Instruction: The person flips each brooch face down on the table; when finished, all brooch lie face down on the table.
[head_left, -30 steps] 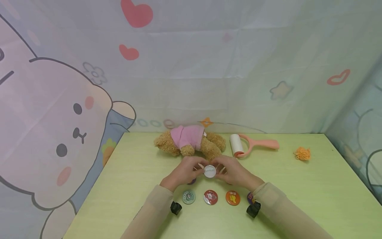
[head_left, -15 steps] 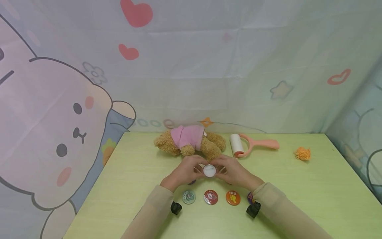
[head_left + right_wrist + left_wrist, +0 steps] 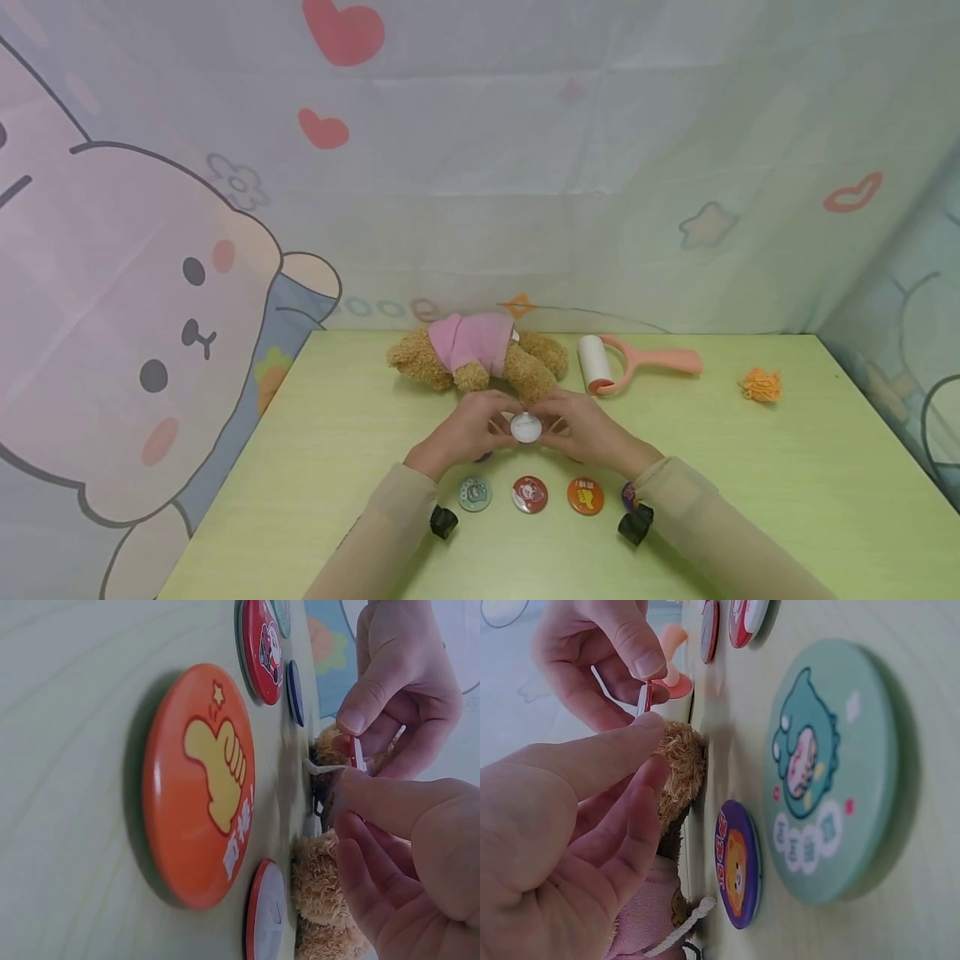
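Note:
Between my two hands a round pin badge (image 3: 526, 427) is held up, its white back facing my head camera and its edge red in the wrist views. My left hand (image 3: 467, 429) pinches one side of it between thumb and fingers. The right hand (image 3: 588, 429) pinches the opposite side the same way. Below them lie a green badge (image 3: 475, 494), a red badge (image 3: 530, 494) and an orange badge (image 3: 586, 497). A purple badge (image 3: 739, 864) lies near my left hand, mostly covered in the head view. Near my right hand a red-rimmed badge (image 3: 266, 911) lies back up.
Behind the hands lies a teddy bear (image 3: 480, 354) in a pink top. To its right are a lint roller (image 3: 637, 362) and an orange bundle of yarn (image 3: 761, 386). Another purple badge (image 3: 630, 497) is partly hidden by the right wrist camera. A printed cloth hangs behind the table.
The held badge has tilted slightly, so its white back looks a little flatter, and it has shifted marginally left. Both hands keep their pinch; the things on the table have not moved.

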{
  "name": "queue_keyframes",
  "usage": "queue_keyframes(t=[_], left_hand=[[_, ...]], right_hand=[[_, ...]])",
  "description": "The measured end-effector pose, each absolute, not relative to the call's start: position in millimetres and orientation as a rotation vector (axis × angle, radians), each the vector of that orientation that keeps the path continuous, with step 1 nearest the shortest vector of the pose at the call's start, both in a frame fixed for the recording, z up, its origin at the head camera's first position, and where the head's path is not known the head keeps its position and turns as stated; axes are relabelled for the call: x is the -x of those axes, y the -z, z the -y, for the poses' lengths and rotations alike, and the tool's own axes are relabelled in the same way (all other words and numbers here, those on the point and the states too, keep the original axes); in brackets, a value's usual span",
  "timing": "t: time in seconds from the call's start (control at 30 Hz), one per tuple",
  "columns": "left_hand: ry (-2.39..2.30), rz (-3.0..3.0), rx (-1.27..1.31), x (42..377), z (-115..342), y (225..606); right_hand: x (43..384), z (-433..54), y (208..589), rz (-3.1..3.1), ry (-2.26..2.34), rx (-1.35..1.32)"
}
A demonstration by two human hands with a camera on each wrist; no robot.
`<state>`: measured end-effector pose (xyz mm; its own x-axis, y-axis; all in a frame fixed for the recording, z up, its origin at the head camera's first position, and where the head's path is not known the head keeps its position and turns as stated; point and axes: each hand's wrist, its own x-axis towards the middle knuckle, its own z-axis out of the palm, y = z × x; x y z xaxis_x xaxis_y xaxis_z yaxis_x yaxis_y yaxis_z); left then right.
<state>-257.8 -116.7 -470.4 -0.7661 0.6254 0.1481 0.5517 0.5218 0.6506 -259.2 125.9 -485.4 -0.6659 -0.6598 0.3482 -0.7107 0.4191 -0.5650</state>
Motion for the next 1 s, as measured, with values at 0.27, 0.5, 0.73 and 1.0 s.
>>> queue_keyframes(t=[0.27,0.5,0.73,1.0], left_hand=[[-1.05,-2.67,-1.078,260.6,116.5,474.4],[-0.922,-2.754,-1.125,263.1,114.5,476.7],[-0.857,-2.785,-1.087,261.9,112.3,477.2],[-0.819,-2.799,-1.051,259.5,109.9,475.2]], right_hand=[[260.8,-125.4,487.8,2.598,-1.076,-1.254],[262.0,-125.3,488.5,2.611,-1.06,-1.251],[261.8,-126.3,489.9,2.627,-1.044,-1.251],[264.0,-126.7,491.9,2.616,-1.029,-1.274]])
